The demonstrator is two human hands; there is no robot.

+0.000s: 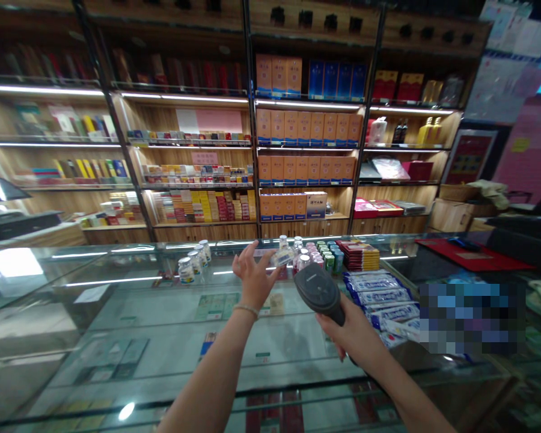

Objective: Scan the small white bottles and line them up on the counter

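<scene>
Nearest, the right hand (pixel 356 331) has its grip wrapped round the handle of a dark handheld barcode scanner (pixel 316 290), its broad head tilted up and toward the left hand. The scanner looks like stiff plastic of modest weight; the slim handle is the place to hold it, leaving the head uncovered. Just beside it on the glass-topped desk (pixel 162 307) lie long blue-and-white packets (pixel 383 294), probably light and smooth-skinned, best taken flat across the middle.

Further out, the left hand (pixel 251 276) reaches over the glass, its grip narrowed to a pinch of thumb and forefinger on one end of a small pale-labelled bottle (pixel 282 257), the other fingers spread away from it. The bottle is tilted, in front of the scanner head. It should be light and rigid, and its rounded sides could slip or roll in a fingertip hold; taking it around the body would be steadier. Whether it is glass or plastic cannot be told.

Beyond, similar white-capped bottles (pixel 193 263) stand in a row to the left. At the back, lit shelves hold orange boxes (pixel 306 171).
</scene>
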